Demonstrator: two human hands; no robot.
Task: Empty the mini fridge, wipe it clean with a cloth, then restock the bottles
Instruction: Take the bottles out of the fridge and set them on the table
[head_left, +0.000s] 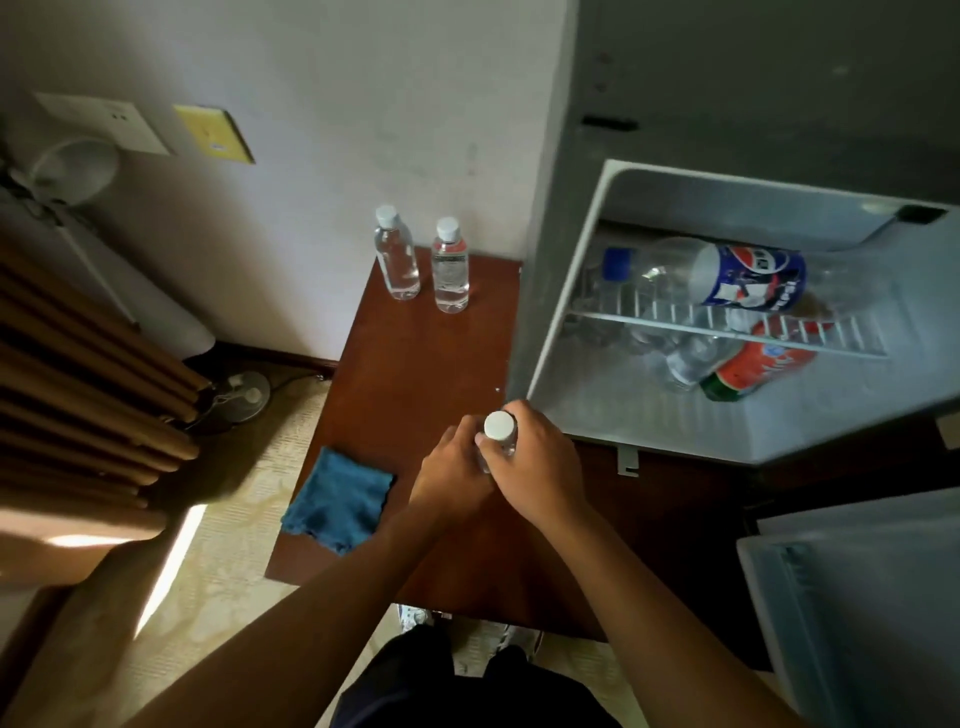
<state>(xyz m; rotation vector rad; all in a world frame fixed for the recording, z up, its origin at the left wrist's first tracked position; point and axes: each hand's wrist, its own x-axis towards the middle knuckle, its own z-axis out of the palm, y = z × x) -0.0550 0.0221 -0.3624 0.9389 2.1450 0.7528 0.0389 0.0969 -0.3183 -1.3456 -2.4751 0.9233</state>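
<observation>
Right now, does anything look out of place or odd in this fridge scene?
Yes. Inside the open grey mini fridge, the large clear Pepsi bottle lies on its side on the wire shelf, and a watermelon-label bottle lies tilted beneath it. No spill is visible.

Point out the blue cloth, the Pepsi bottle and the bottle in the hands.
blue cloth (337, 500), head view, middle of the cloth.
Pepsi bottle (750, 278), head view, its label.
held bottle (500, 427), head view, its white cap.

The table (415, 364) is glossy reddish wood; the cloth (337, 499) on it looks soft, nappy blue fabric. The bottles (449, 270) are clear smooth plastic, the fridge (571, 208) matt grey outside with a white wire shelf (727, 330).
</observation>
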